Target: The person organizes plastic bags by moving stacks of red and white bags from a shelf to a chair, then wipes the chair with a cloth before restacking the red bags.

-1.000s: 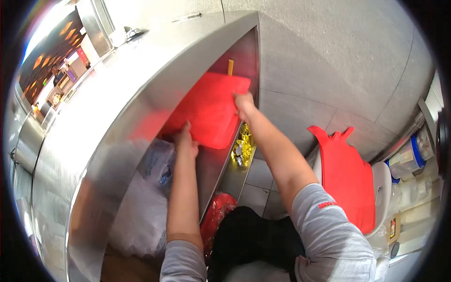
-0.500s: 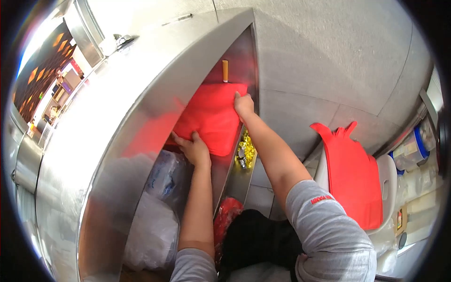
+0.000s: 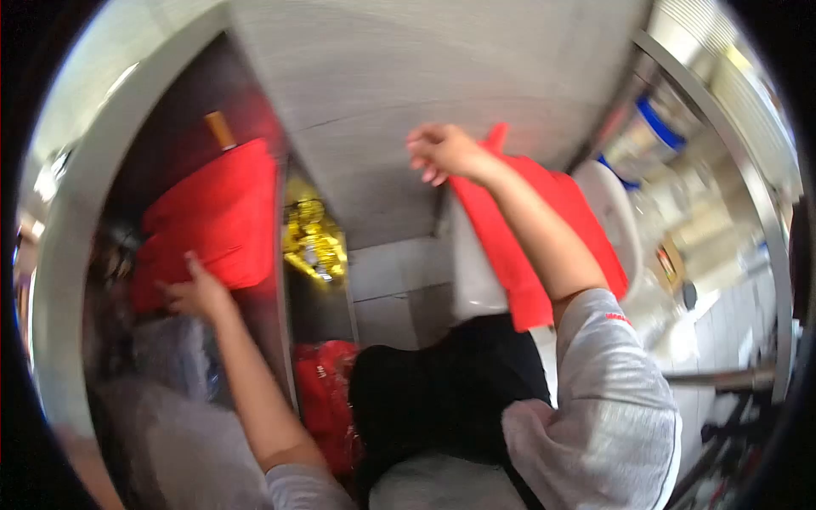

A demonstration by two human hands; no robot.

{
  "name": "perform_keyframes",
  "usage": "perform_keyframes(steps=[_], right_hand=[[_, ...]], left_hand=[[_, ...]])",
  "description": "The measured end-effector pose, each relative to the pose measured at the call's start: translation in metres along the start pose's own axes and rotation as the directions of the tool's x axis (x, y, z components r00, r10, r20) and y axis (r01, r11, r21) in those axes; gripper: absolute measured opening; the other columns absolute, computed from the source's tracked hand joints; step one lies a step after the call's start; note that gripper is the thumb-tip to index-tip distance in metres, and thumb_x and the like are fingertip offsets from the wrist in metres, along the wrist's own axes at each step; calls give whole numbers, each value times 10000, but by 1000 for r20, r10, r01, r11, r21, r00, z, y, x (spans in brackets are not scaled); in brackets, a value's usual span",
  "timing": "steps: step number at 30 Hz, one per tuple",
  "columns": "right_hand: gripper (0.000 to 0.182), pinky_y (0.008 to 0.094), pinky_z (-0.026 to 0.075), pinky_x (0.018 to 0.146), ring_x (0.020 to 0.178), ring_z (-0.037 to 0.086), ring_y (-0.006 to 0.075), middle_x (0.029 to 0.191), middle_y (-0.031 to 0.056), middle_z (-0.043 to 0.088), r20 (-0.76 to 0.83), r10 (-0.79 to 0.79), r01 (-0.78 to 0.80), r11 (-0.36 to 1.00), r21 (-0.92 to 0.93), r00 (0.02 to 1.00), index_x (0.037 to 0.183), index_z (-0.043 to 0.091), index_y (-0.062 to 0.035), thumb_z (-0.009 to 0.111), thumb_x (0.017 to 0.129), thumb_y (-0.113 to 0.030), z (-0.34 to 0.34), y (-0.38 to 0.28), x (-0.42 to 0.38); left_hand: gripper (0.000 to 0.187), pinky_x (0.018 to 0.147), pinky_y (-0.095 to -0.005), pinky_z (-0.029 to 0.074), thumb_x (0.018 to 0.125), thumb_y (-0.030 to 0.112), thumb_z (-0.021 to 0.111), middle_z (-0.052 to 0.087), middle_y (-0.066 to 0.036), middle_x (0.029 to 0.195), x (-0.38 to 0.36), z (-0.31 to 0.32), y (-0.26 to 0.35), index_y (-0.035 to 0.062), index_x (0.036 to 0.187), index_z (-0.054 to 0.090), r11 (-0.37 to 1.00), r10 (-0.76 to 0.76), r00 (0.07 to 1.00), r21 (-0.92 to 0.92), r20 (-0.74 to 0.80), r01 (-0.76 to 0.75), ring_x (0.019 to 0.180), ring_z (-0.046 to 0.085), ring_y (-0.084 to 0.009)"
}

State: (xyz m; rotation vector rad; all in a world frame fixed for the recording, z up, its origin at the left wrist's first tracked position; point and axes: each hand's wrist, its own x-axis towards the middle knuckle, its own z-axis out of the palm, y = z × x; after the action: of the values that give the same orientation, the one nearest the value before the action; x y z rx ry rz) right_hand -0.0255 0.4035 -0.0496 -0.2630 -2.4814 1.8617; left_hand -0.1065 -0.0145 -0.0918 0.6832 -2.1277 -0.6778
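A flat stack of red fabric, perhaps folded bags point(image 3: 212, 212), lies inside the metal compartment on the left. My left hand point(image 3: 200, 293) is at its lower edge with thumb and fingers spread; whether it touches is blurred. Another red fabric piece with strap-like ends point(image 3: 552, 212) is draped over a white plastic stool point(image 3: 480, 285) on the right. My right hand point(image 3: 450, 153) hovers beside the upper end of that piece, its fingers loosely bent and apart, holding nothing visible.
Clear plastic-wrapped packs point(image 3: 174, 357) fill the lower compartment. Gold tinsel-like foil point(image 3: 314, 238) and a red plastic-wrapped pack point(image 3: 327, 382) sit in the narrow channel beside it. A yellow-orange stick-like object point(image 3: 219, 130) stands behind the stack. Blue-rimmed containers point(image 3: 650, 136) occupy a right-hand rack.
My right hand has let go of the red stack and swung right toward the stool. My left hand stays by the stack's lower edge. The view has turned right.
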Motion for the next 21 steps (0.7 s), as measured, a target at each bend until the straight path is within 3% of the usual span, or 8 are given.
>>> perform_keyframes(steps=[3,5,7,10,11,13,18,21], right_hand=[[208,308,489,517,603,617,185,794,116,647,-426,-23,-155,912,-379,904,915,596,-4,547,877,-203,-129,78,-79],[258,381,487,591,676,631,283,829,186,645,-498,-217,-317,549,-774,840,885,600,19,557,865,-234,-189,127,-143],[288,419,472,689,795,621,349,860,234,627,-602,176,-600,488,-634,779,905,613,17,574,847,-262,-210,146,-193],[333,422,469,753,882,617,348,909,234,631,-637,123,-602,500,-623,761,959,605,22,597,832,-286,-191,159,-218],[406,458,461,810,907,590,414,951,289,604,-670,81,-600,533,-597,738,958,566,60,608,823,-320,-179,162,-219],[464,447,467,825,956,577,396,1006,257,599,-684,22,-608,480,-632,729,1020,562,42,651,789,-351,-173,171,-212],[550,436,449,849,1054,536,318,1086,156,570,-657,29,-641,259,-723,753,1068,568,-10,718,710,-399,-152,169,-196],[594,433,424,856,1066,529,290,1095,133,560,-634,-69,-615,178,-768,770,1088,564,-21,747,673,-405,-146,161,-194]], left_hand=[[759,1022,-498,278,826,479,597,331,-293,1341,-44,-31,60,-3,1347,328,802,553,788,-84,-271,-592,1237,346,-420],[570,1037,-477,261,848,287,623,411,-226,1308,-95,-48,103,-12,1282,407,548,746,634,-354,-204,-758,1252,340,-375],[388,985,-424,338,819,156,597,512,-190,1193,-161,-52,133,-19,1154,511,429,857,493,-734,147,-527,1151,465,-337],[255,887,-379,420,846,200,594,587,-141,1043,-263,-23,139,47,1051,589,416,900,277,-851,336,-322,1016,547,-291],[268,802,-343,463,860,232,600,619,-123,954,-289,-25,145,49,1055,596,647,756,198,-758,624,-78,912,596,-246],[344,741,-328,482,851,266,628,637,-123,881,-346,8,134,5,1070,578,776,549,115,-556,828,297,827,621,-205],[606,735,-354,492,756,315,716,643,-164,925,-380,-9,140,-25,1189,462,807,541,178,-567,822,164,814,638,-252],[630,754,-386,490,745,339,710,638,-194,947,-373,-6,149,-16,1193,447,890,454,53,-450,889,-75,836,636,-318]])
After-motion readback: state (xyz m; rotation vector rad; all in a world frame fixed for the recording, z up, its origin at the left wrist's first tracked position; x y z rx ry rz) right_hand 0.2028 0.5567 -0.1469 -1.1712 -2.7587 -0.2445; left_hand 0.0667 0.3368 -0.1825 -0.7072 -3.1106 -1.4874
